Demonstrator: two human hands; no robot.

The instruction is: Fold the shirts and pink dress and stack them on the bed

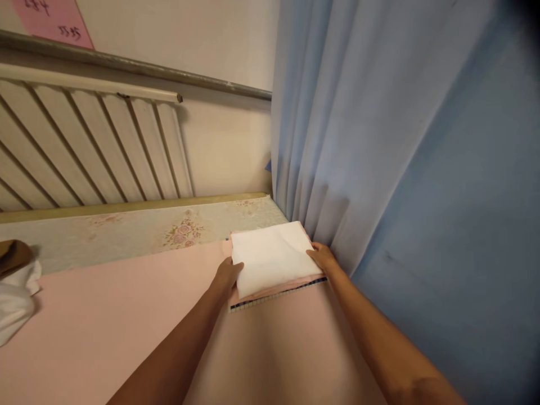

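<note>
A folded white cloth [274, 256] lies at the far right end of the pink sheet [126, 315]. Beneath it shows a folded pink layer, with a dark blue and white checked strip [280, 293] along its near edge. My left hand [230, 274] grips the left side of the stack, thumb on top of the white cloth. At the opposite side my right hand [321, 257] holds the right edge in the same way. The fingers of both hands are largely hidden beneath or behind the stack.
A blue curtain [329, 112] hangs close along the right. Behind the bed surface are a floral-patterned strip [185, 230], a white radiator [97, 140] and a wall pipe [169, 72]. At the far left lie a crumpled white cloth [17, 304] and a brown object [14, 256].
</note>
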